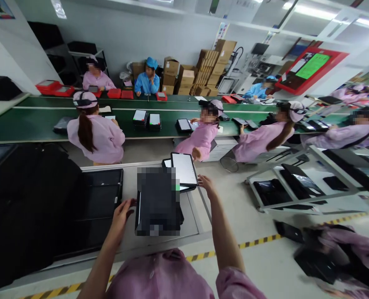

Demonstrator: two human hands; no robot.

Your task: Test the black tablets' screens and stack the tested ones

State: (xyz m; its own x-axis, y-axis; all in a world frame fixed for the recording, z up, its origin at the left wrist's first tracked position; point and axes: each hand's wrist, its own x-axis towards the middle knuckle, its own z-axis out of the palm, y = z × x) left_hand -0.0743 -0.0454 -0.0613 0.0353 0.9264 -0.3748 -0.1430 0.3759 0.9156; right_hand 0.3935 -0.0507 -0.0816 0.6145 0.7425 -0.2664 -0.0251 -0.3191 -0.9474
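In the head view, my left hand (122, 214) is beside the left edge of a stack of dark tablets (158, 203), fingers loosely bent and apart. A blurred patch covers most of the stack's top. My right hand (207, 185) reaches to the right edge of a tablet with a lit white screen (185, 169), fingers stretched out; whether they touch it I cannot tell. That tablet lies at a slant over other lit tablets, just behind the dark stack. At its far right corner is a co-worker's hand or elbow (196, 153).
Black trays (102, 193) cover the left of my grey bench (189, 211). Co-workers in pink and blue sit along a green conveyor table (166, 132) ahead. A trolley with dark devices (299, 182) stands right. Near it a person in pink (353, 245) carries dark objects.
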